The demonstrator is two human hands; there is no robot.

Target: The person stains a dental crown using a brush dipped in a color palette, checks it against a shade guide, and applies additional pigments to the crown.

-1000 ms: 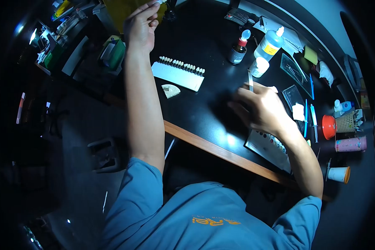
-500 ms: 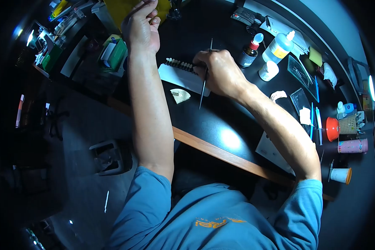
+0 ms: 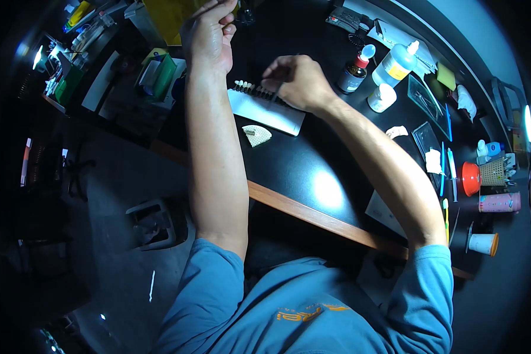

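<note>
Our right hand [image 3: 301, 81] curls at the tooth-tab rack [image 3: 265, 112], our left hand [image 3: 212, 41] bunches; whether fingers clamp anything, we cannot tell.

A black table [image 3: 289, 162] with a wooden edge [image 3: 321, 218] stands over a dim grey floor [image 3: 121, 274]. Behind it is a pale wall [image 3: 463, 35]. A white light [image 3: 528, 124] glows at far right.

Counter [image 3: 326, 190]: concentrated glare spot. Floor [image 3: 121, 236]: dim. Light [image 3: 528, 124], right: overexposed. Frame periphery: dark, with curved wide-angle distortion.
</note>
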